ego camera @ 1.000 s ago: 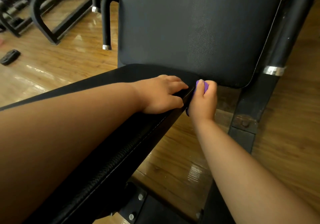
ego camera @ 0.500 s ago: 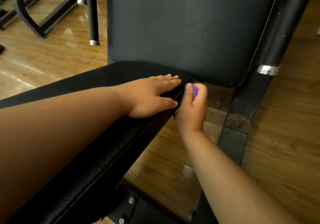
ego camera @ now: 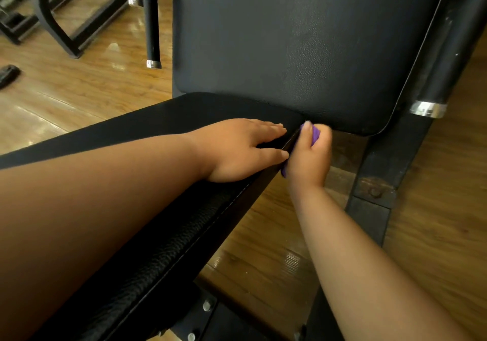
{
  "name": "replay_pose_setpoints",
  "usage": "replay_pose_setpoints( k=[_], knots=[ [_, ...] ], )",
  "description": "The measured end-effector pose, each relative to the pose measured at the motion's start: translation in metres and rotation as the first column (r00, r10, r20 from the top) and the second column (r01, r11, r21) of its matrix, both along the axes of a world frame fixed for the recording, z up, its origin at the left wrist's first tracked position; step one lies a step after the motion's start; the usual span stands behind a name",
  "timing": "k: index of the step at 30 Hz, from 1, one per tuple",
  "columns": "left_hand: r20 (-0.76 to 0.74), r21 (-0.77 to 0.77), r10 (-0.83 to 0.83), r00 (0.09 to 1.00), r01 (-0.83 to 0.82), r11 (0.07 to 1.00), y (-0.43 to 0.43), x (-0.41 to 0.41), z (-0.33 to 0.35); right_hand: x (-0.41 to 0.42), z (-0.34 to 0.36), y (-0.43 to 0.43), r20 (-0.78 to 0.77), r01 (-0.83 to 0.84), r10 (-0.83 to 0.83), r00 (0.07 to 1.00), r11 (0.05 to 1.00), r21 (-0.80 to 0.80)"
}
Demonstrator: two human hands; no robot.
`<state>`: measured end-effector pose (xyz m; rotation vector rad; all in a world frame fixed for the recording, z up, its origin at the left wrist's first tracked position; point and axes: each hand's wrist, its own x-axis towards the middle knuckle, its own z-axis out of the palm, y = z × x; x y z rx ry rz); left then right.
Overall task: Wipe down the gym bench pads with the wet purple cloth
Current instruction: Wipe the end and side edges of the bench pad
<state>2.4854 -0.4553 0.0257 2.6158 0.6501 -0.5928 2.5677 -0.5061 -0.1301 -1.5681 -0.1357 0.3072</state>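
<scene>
The purple cloth [ego camera: 315,134] is mostly hidden inside the right hand [ego camera: 307,159], perhaps bunched.

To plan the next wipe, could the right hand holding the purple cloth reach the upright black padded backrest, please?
Probably yes: the right hand, gripping the purple cloth, sits just below the upright black padded backrest, nothing between them.

Purple cloth [ego camera: 315,135], black pads [ego camera: 290,37], brown wood-grain floor [ego camera: 434,209].

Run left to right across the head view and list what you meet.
A small black object on the floor → chrome-capped black tube → left hand flat on the seat pad → right hand gripping the purple cloth → chrome band on the frame post.
</scene>
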Motion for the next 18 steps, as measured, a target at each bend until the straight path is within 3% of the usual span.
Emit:
replay_pose_setpoints(
  k=[5,9,13,18],
  knots=[
    [-0.007,0.007,-0.001,1.0,0.001,1.0,0.001,0.001,-0.001,0.023,-0.001,0.011,-0.181,0.0,0.001,0.983,1.0,0.007],
    [-0.005,0.011,-0.007,1.0,0.007,1.0,0.001,0.001,-0.001,-0.011,-0.008,-0.004,-0.154,0.018,-0.005,0.988,0.996,0.082],
    [-0.009,0.008,-0.006,1.0,0.006,1.0,0.0,0.001,-0.002,0.013,-0.009,0.014,-0.266,0.073,-0.061,0.962,0.997,0.035],
    [-0.016,0.003,-0.005,1.0,0.005,1.0,0.002,0.001,-0.003,-0.008,-0.015,0.007,-0.408,0.079,-0.005,0.913,0.983,0.166]
  ],
)
